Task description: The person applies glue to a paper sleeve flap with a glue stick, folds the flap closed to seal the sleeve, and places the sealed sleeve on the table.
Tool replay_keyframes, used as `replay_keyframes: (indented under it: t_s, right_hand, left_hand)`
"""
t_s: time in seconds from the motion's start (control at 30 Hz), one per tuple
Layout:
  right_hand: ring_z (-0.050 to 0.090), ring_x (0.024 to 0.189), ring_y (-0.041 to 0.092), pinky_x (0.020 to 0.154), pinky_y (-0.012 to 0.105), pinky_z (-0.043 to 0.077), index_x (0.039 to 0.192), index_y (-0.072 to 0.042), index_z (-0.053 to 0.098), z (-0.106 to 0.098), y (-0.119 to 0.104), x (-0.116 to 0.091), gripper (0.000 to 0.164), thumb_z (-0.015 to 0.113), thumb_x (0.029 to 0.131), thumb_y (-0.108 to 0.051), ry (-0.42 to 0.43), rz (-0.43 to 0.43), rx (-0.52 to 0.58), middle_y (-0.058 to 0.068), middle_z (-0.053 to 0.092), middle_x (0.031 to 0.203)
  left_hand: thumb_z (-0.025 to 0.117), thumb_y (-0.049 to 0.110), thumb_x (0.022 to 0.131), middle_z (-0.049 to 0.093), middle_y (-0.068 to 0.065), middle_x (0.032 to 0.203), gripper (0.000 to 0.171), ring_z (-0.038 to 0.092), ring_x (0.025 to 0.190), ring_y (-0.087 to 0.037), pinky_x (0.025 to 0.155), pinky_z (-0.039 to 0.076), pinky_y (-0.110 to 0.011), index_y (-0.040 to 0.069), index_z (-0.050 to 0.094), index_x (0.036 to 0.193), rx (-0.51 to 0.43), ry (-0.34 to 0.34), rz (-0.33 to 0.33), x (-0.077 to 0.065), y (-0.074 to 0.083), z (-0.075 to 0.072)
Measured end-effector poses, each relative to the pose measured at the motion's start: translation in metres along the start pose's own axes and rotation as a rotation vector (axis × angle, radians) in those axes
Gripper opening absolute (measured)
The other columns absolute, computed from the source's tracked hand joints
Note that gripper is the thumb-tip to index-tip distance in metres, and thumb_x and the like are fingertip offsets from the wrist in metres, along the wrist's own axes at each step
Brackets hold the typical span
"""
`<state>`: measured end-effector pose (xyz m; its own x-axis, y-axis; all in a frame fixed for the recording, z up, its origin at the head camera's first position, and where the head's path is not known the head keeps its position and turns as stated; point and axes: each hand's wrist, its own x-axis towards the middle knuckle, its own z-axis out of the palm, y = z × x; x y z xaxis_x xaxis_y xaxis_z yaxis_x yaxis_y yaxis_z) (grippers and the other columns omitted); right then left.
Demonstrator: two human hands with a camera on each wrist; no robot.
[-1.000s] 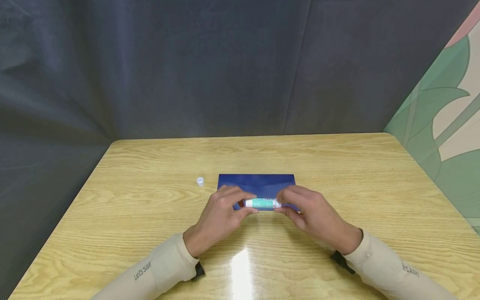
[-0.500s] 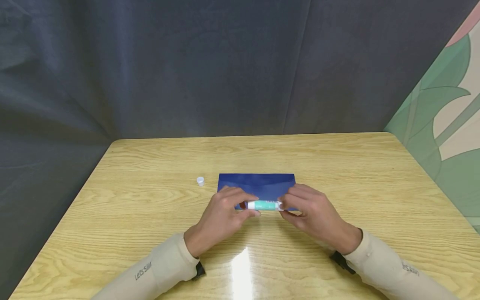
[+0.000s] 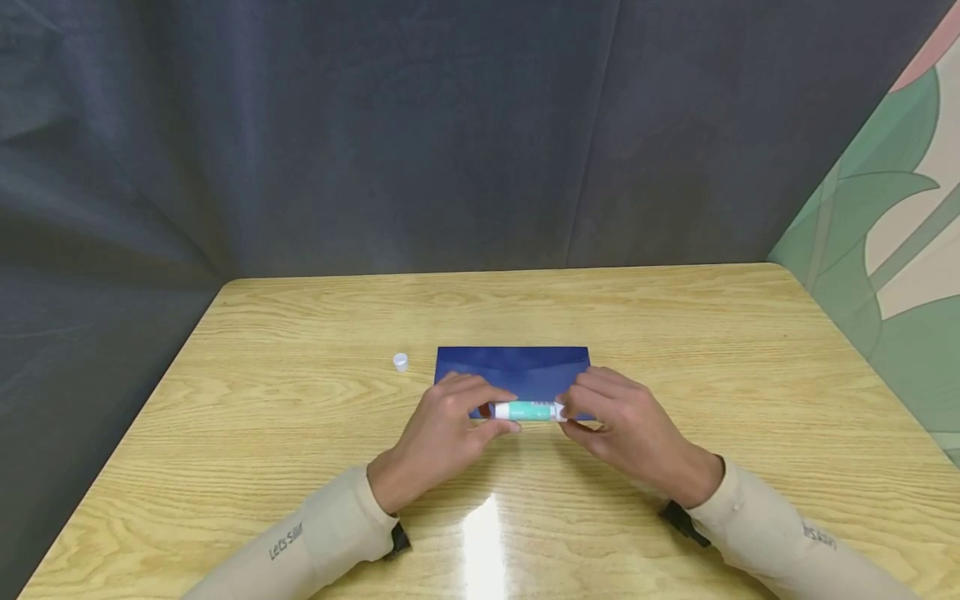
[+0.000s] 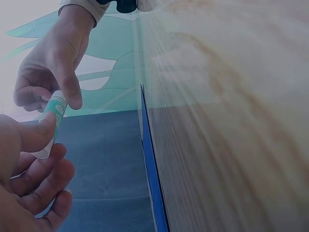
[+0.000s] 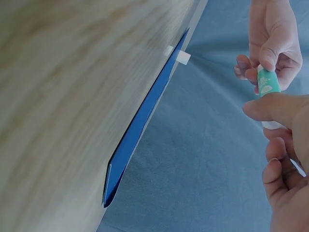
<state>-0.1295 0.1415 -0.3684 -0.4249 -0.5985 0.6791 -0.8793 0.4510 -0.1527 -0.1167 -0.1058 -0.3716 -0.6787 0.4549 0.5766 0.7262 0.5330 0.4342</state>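
A glue stick (image 3: 528,411), white at its ends with a teal label, is held level between both hands. My left hand (image 3: 450,421) pinches its left end between thumb and fingers. At the other end, my right hand (image 3: 630,421) grips with thumb and curled fingers, which hide that tip. Both wrist views show the glue stick (image 4: 54,110) raised off the tabletop. Beneath it in the head view lies a dark blue envelope (image 3: 517,360), its lower part overlapped by the hands. A small white cap (image 3: 401,362) stands on the table left of the envelope.
The light wood-grain table (image 3: 300,333) reaches back to a dark cloth screen (image 3: 420,142). To the right is a wall with a green leaf pattern (image 3: 885,242). In the right wrist view the envelope (image 5: 140,125) lies flat, one end slightly lifted.
The glue stick has shifted slightly to the right and toward the person, and the right hand has moved a little right with it. Over the last half second, hardly anything differs.
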Motion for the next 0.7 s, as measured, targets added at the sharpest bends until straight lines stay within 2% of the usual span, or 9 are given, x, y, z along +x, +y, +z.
replay_keyframes:
  t_s: [0.17, 0.33, 0.43, 0.57, 0.7]
  right_hand:
    - [0.058, 0.077, 0.007, 0.07, 0.022, 0.052, 0.081, -0.013, 0.061, -0.0006, 0.0002, 0.0002, 0.035, 0.086, 0.064, 0.004, -0.017, 0.02, -0.015, -0.005, 0.064, 0.083]
    - [0.06, 0.084, 0.008, 0.074, 0.02, 0.052, 0.092, -0.014, 0.063, -0.0014, -0.0005, 0.0009, 0.023, 0.083, 0.081, -0.019, -0.053, 0.051, -0.015, -0.006, 0.063, 0.093]
    - [0.062, 0.09, 0.008, 0.077, 0.02, 0.052, 0.095, -0.015, 0.063, -0.0022, -0.0019, 0.0015, 0.023, 0.078, 0.086, -0.03, -0.084, 0.081, -0.002, -0.007, 0.063, 0.097]
    - [0.062, 0.093, 0.007, 0.078, 0.023, 0.054, 0.1, -0.017, 0.062, -0.0023, -0.0038, 0.0015, 0.025, 0.077, 0.087, -0.032, -0.13, 0.13, 0.001, -0.009, 0.063, 0.1]
    - [0.058, 0.091, 0.006, 0.075, 0.025, 0.052, 0.104, -0.019, 0.061, -0.0012, -0.0046, 0.0003, 0.017, 0.07, 0.094, -0.03, -0.172, 0.183, -0.009, -0.012, 0.062, 0.099]
  left_hand:
    - [0.086, 0.021, 0.076, 0.07, 0.004, 0.078, 0.026, 0.06, 0.068, -0.007, 0.074, 0.049, -0.024, 0.01, 0.078, 0.098, 0.008, 0.005, 0.002, 0.0001, -0.0003, 0.0003]
    - [0.087, 0.021, 0.075, 0.07, 0.004, 0.078, 0.026, 0.06, 0.067, -0.008, 0.071, 0.047, -0.023, 0.01, 0.077, 0.097, 0.012, 0.012, -0.001, 0.0002, -0.0006, 0.0002]
    - [0.086, 0.021, 0.076, 0.069, 0.004, 0.078, 0.026, 0.06, 0.068, -0.009, 0.071, 0.046, -0.023, 0.011, 0.077, 0.097, 0.015, 0.011, 0.001, 0.0003, -0.0005, -0.0002]
    - [0.086, 0.021, 0.076, 0.069, 0.005, 0.078, 0.025, 0.06, 0.068, -0.01, 0.071, 0.046, -0.023, 0.011, 0.077, 0.097, 0.02, 0.012, 0.009, 0.0005, 0.0, -0.001]
    - [0.086, 0.022, 0.075, 0.069, 0.005, 0.078, 0.025, 0.059, 0.068, -0.011, 0.072, 0.045, -0.023, 0.011, 0.077, 0.096, 0.014, 0.032, 0.02, 0.0001, -0.0003, -0.0001]
